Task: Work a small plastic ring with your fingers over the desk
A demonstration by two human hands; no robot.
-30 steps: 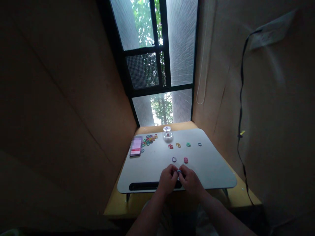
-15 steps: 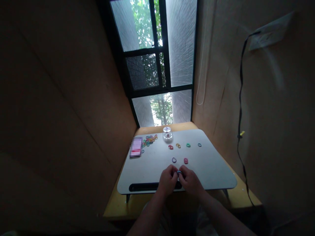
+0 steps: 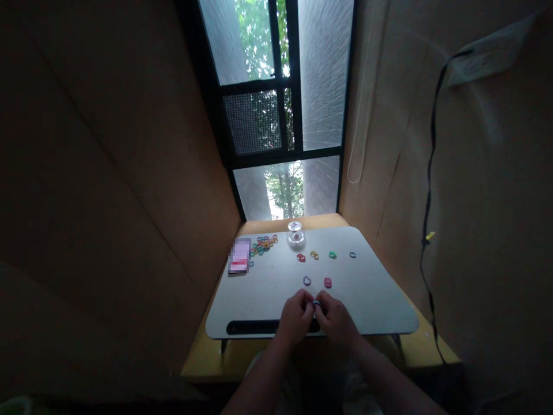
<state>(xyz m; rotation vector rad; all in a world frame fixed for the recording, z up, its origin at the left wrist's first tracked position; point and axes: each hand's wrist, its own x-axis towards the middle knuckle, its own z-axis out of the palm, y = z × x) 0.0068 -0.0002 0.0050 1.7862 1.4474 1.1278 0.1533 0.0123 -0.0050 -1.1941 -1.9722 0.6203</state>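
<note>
Close to the near edge of the white lap table (image 3: 242,300), my left hand (image 3: 297,314) and my right hand (image 3: 332,316) meet fingertip to fingertip. Between them they pinch a small light-blue hair tie (image 3: 317,302), partly hidden by the fingers. Just beyond lie a purple hair tie (image 3: 306,280) and pink hair ties (image 3: 328,282). Farther back is a row of red (image 3: 301,257), yellow (image 3: 314,255), green (image 3: 332,255) and dark teal hair ties (image 3: 352,255). A mixed pile of hair ties (image 3: 264,245) sits at the back left.
A clear round container (image 3: 296,238) stands at the table's back. At the left edge lies a blurred pink-and-white rectangular item (image 3: 240,256). A black slot (image 3: 253,327) runs along the near edge. The window (image 3: 285,190) rises behind; a black cable (image 3: 427,196) hangs at right.
The view has shifted slightly. Both hands stay together on the light-blue hair tie, with little visible movement. The other hair ties lie where they were.
</note>
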